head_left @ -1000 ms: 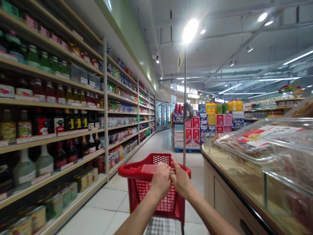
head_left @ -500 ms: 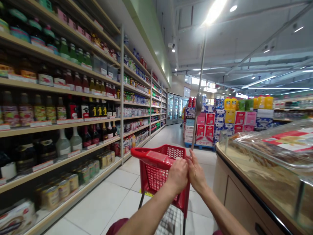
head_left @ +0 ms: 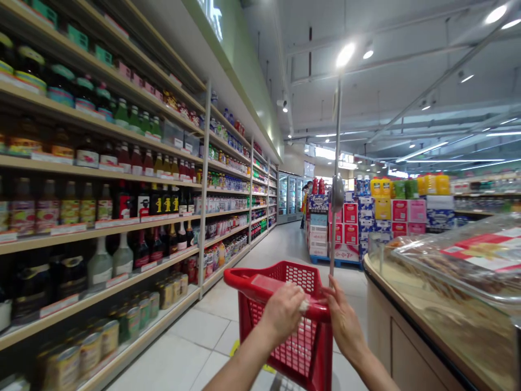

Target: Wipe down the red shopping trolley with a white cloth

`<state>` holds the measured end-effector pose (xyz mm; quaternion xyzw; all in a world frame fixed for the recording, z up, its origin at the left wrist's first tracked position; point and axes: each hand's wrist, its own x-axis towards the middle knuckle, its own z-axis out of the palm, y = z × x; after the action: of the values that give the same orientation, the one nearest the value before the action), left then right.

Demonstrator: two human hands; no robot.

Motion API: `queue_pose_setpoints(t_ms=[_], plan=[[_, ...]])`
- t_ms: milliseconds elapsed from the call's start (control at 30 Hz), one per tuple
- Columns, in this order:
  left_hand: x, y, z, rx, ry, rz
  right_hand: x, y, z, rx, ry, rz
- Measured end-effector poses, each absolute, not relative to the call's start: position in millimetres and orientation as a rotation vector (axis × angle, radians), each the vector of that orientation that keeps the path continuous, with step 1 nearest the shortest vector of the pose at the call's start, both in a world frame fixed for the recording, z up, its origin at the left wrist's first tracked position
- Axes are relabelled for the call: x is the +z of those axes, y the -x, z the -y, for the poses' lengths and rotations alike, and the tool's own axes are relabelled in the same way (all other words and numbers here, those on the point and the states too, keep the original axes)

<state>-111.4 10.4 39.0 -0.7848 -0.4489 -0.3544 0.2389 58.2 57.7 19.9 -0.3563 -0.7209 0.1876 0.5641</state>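
Red shopping cart (head_left: 299, 350), one, before me: hands newly parted, left hand (head_left: 283, 310) fingers clenched on pale wad (head_left: 304, 305) at its handle (head_left: 319, 312), right hand (head_left: 345, 321) fingers loosely spread by its right corner, baring the bar between.

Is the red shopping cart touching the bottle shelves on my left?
Apart. The head view shows pale floor tiles in a clear strip between the red shopping cart and the bottle shelves.
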Motion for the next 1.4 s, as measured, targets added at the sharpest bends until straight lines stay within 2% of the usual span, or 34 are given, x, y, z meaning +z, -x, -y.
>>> queue_pose_setpoints(t_ms=[133, 333, 533, 667, 800, 967, 1167, 1300, 1400], plan=[[46, 142, -10, -1.147, 1.856, 1.492, 32, -63, -56, 0.390, 0.922, 1.773], [43, 91, -21, -0.975, 2.217, 1.174, 41, -55, -51, 0.267, 0.971, 1.918], [55, 134, -21, -1.084, 1.893, 1.592, 30, -71, -51, 0.071, 1.008, 1.811], [51, 86, -18, -0.989, 2.125, 1.356, 27, -80, -48, 0.008, 0.972, 1.778], [48, 84, -15, -0.901, 2.238, 1.124, 25, -88, -43, -0.010, 0.903, 1.775], [48, 128, -14, -1.138, 1.911, 1.480, 28, -89, -38, -0.023, 0.899, 1.779], [46, 72, -19, -0.939, 2.282, 1.098, 39, -87, -40, 0.199, 1.011, 1.891], [52, 131, -26, -1.049, 2.005, 1.599, 34, -89, -43, 0.182, 0.961, 1.859], [55, 169, -25, -1.046, 1.872, 1.760, 33, -89, -42, 0.075, 1.033, 1.907]])
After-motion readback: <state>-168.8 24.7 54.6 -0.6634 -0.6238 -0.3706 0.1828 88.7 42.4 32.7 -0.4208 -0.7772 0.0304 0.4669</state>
